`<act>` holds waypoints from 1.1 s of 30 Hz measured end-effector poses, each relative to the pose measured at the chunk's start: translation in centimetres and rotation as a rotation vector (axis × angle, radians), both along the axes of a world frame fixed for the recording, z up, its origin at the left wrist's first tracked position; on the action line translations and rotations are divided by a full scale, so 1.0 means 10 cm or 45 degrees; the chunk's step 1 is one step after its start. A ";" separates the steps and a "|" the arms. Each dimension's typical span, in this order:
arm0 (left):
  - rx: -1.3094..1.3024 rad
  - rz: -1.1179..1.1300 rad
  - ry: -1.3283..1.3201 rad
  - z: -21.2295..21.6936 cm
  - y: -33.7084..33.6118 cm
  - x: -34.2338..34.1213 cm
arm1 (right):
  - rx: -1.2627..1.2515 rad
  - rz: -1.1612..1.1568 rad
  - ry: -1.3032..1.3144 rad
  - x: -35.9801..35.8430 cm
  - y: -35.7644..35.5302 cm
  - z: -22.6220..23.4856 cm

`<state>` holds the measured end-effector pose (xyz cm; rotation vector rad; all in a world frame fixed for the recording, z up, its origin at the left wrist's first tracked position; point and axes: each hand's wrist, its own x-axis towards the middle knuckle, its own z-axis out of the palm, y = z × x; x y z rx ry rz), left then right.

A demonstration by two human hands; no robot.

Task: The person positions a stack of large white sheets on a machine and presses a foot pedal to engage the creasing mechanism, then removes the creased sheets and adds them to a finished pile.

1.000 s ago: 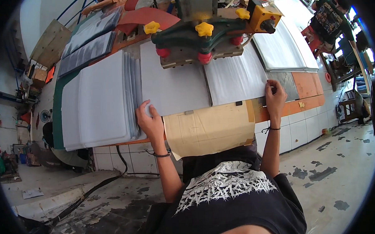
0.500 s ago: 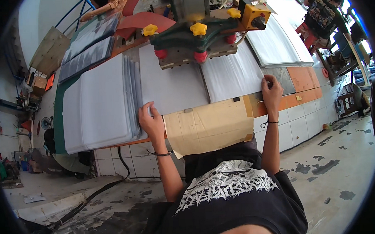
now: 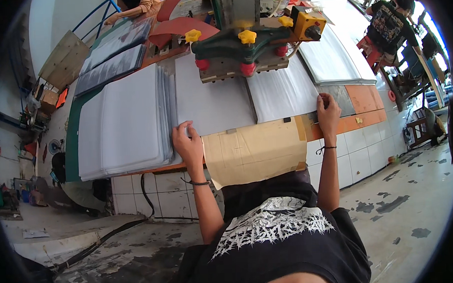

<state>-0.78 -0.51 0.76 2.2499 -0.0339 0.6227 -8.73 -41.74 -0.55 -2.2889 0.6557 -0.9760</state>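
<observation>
My left hand point(image 3: 188, 143) presses flat on the near left corner of a pale grey sheet point(image 3: 212, 99) that lies under a green press head point(image 3: 245, 49) with yellow and red knobs. At the right, my right hand point(image 3: 328, 110) pinches the near right edge of a white sheet point(image 3: 282, 91) beside the press. A brown cardboard sheet point(image 3: 254, 150) hangs over the bench's front edge between my two hands.
A thick stack of white sheets point(image 3: 127, 123) sits left of my left hand. More sheet stacks point(image 3: 114, 55) lie at the back left and a large one point(image 3: 331, 56) at the right. Another person point(image 3: 390, 20) stands far right. The tiled bench front point(image 3: 360, 145) drops to a stained floor.
Both hands stay on the sheets. The view has shifted slightly; no clear movement of the sheets.
</observation>
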 end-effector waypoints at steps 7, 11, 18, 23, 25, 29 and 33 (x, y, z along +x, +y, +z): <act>-0.007 -0.088 -0.105 -0.03 0.07 0.00 | 0.004 -0.002 0.067 -0.01 0.02 0.02; -0.002 -0.079 -0.082 -0.06 0.08 -0.01 | 0.011 -0.001 0.037 -0.02 0.00 -0.02; -0.099 -0.074 -0.066 -0.07 0.07 -0.02 | -0.012 0.058 0.092 -0.04 0.01 0.03; -0.029 -0.066 -0.077 -0.10 0.09 0.00 | -0.036 0.072 0.088 -0.04 0.00 0.01; -0.067 -0.072 -0.030 -0.08 0.06 -0.02 | -0.043 0.072 0.081 -0.04 -0.01 -0.01; -0.080 -0.071 -0.033 -0.04 0.05 -0.03 | -0.093 0.056 0.085 -0.04 0.01 -0.01; -0.068 -0.078 -0.048 -0.05 0.05 -0.03 | -0.084 0.049 0.119 -0.04 0.00 0.00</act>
